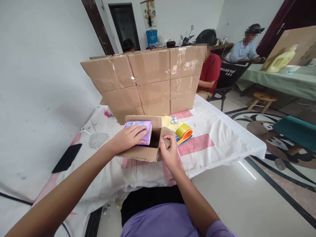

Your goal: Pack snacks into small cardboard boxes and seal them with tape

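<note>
Left hand (pixel 130 135): palm down across a purple pack (pixel 146 124), fingers partly bent over its top. Underside hidden; cannot tell if it grips or only presses. Right hand (pixel 169 148): thumb and fingers curled in a loose ring, nipping the right flap (pixel 166 132) of an open carton (pixel 144 152).

Pack sits slightly tilted at the left end of the carton's mouth. Dark open room in the mouth between pack and right flap. Carton's near edge torn and ragged, folded outward toward the person.

Just right of carton: tape roll (pixel 182 130), yellow outside, orange inner ring, on something blue. Behind that, at carton's back right corner, a yellow dotted piece (pixel 170 123) with a grey bow.

Behind carton, close: wall of stacked brown boxes (pixel 154 80), taped, shutting off the far side. Left of carton: white perforated object (pixel 98 141); farther left, a flat black slab (pixel 67 158) at the tabletop's left side.

Tabletop (pixel 230 143) under white cloth with pink bands. Widest bare stretch right of carton, out to the corner; only a narrow strip on its near side before the edge.
</note>
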`<state>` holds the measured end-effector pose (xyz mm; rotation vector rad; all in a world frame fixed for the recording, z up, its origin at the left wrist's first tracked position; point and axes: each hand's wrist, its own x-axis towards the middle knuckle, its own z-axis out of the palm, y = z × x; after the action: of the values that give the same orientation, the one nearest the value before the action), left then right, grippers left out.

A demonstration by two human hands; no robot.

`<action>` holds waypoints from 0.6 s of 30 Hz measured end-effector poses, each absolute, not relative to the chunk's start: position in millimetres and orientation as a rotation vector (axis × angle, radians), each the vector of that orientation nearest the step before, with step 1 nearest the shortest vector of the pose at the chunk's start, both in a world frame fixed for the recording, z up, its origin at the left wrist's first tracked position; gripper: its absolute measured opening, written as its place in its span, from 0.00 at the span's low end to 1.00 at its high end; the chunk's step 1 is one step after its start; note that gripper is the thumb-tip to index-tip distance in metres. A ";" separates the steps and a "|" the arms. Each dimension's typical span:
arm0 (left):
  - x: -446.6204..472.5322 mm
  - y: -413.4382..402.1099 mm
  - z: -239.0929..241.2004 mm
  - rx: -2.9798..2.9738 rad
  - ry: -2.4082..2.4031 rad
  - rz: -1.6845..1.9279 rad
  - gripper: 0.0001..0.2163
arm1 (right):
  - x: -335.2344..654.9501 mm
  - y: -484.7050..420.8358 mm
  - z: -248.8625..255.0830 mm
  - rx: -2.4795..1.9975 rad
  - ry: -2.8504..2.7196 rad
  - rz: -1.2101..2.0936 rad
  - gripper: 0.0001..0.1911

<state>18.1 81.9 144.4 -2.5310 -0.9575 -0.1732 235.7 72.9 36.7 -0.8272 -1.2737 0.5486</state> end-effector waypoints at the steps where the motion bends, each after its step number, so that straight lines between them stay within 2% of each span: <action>1: 20.7 80.6 145.0 -2.552 -0.931 -0.148 0.17 | 235.8 73.3 36.1 -0.824 -1.267 0.555 0.02; 3: 26.5 78.4 144.8 -2.601 -0.857 -0.083 0.14 | 235.8 74.3 34.6 -0.817 -1.256 0.562 0.02; 8: 43.6 81.0 136.0 -2.817 -0.744 -0.085 0.16 | 235.9 78.5 30.6 -0.821 -1.236 0.579 0.02; 14: 55.3 99.0 134.3 -3.240 -1.143 -0.194 0.13 | 235.9 81.0 30.0 -0.801 -1.205 0.621 0.03; 18: 54.3 109.4 135.0 -3.386 -1.344 -0.114 0.08 | 235.9 79.5 30.6 -0.777 -1.207 0.614 0.01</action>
<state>54.3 109.4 135.0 -3.3859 -1.3441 -0.1137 235.9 79.5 30.6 -0.7773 -1.2073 0.6136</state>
